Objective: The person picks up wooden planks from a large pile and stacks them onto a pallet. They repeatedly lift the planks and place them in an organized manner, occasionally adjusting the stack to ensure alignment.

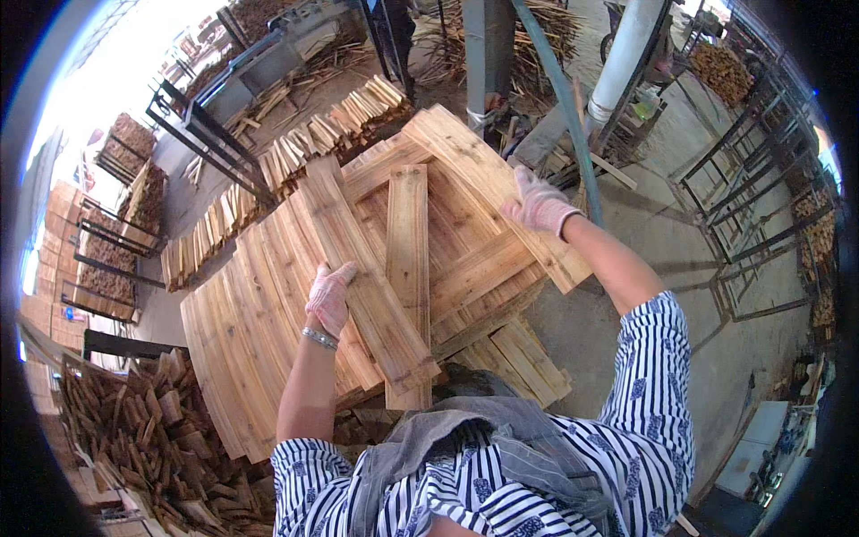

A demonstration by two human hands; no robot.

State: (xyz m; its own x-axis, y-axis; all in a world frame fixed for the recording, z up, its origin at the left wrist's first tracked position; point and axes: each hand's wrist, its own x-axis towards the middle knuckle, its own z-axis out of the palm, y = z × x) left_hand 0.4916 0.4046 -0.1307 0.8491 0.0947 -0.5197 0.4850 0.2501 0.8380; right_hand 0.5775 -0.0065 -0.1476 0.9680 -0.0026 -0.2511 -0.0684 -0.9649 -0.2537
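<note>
My left hand (331, 298), in a pale pinkish work glove, grips the left edge of a long wooden plank (380, 295) that slants across the stack. The glove on my right hand (540, 204) matches; it is closed on the right edge of a wider plank (465, 161). Between these two lies a narrower loose board (408, 228), pointing away from me. Beneath them is a pile of crossed boards (483, 276). Several planks (246, 331) lie side by side to the left of my left hand. The fingers under both held planks are partly hidden.
A heap of wood offcuts (170, 438) fills the lower left. Rows of short slats (331, 130) stand beyond the stack, near a black metal frame (210, 143). Posts and a curved blue-green pipe (568, 107) rise at the far side. Metal racks (752, 215) stand right.
</note>
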